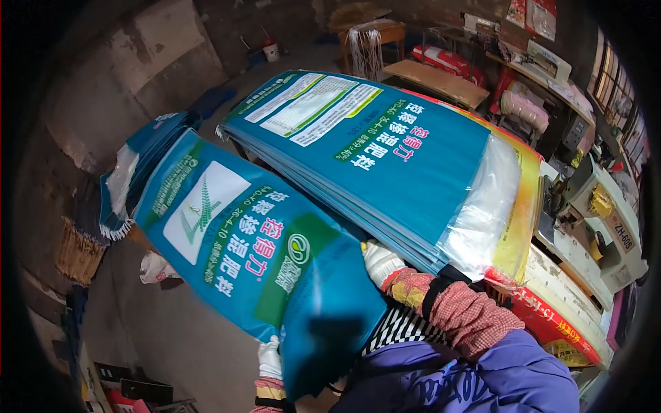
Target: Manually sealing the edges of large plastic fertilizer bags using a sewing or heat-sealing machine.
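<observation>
A large blue woven sack, printed in white, pink and green, stretches slantwise across my front. My left hand, in a white glove, pinches its near left edge. At its right edge my right hand, also gloved in white, grips the sack; some of those fingers are hidden. The near end of the sack hangs against my body, and its far end reaches toward folded blue sacks. Beside it, to the right, lies a thick stack of flat blue sacks with a clear plastic liner showing at the near end.
Sewing machines stand on a bench along the right wall. Yellow and red sacks lie under the stack's right side. A wooden table with hanging white threads and a bucket are at the back. A tied bundle stands at left.
</observation>
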Action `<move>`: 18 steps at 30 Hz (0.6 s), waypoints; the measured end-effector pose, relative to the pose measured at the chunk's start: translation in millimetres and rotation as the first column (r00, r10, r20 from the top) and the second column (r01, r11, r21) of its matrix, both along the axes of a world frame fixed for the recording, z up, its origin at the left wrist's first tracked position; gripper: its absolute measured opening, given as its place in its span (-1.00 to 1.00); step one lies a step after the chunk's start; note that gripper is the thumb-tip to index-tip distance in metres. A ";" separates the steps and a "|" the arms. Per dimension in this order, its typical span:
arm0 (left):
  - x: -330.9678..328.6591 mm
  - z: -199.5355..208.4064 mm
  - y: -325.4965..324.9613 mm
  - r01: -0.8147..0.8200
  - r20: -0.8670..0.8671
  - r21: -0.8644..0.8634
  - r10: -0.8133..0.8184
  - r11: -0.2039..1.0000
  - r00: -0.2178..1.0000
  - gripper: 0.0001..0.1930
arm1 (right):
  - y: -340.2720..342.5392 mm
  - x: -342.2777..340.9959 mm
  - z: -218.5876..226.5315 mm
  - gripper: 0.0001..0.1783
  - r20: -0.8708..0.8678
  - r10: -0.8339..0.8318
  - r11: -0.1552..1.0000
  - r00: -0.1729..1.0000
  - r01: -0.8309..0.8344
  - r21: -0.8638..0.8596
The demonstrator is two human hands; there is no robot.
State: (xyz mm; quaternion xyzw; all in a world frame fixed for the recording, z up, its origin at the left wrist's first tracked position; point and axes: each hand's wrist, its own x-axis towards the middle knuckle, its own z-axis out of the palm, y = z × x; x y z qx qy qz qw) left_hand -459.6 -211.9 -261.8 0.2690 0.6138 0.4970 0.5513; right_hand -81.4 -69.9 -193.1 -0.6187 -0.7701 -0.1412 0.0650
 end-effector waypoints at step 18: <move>41.9 76.2 80.0 0.107 -0.665 -0.744 -0.746 0.659 -0.034 -0.33 | -99.7 126.1 -14.6 -0.86 -0.487 0.030 0.832 0.873 -0.292 -0.472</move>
